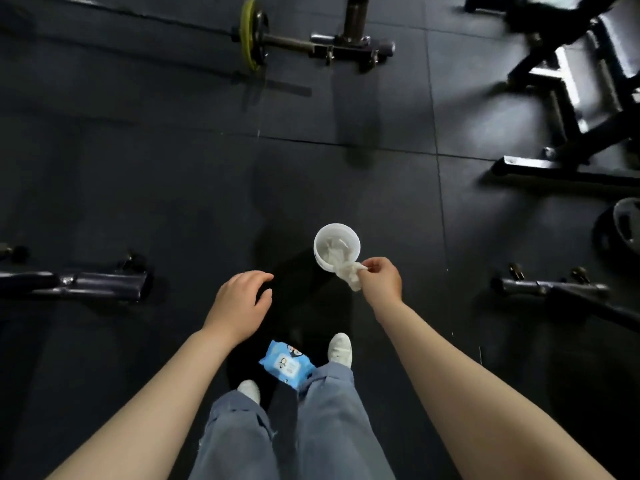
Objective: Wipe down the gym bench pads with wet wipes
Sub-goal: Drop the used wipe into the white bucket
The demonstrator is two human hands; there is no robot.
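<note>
My right hand (381, 277) pinches a crumpled white wet wipe (349, 273) just over the near rim of a small white tub (336, 244) that stands on the dark rubber floor. More crumpled white wipes lie inside the tub. My left hand (240, 303) hovers to the left of it, fingers loosely curled, holding nothing. A blue pack of wet wipes (286, 363) lies on the floor between my feet. A black padded gym bench (588, 74) stands at the far right, blurred.
A barbell with a yellow plate (254, 34) lies on the floor at the top. Black metal frame feet stick out at the left (86, 282) and at the right (554, 289). A weight plate (620, 230) lies by the right edge.
</note>
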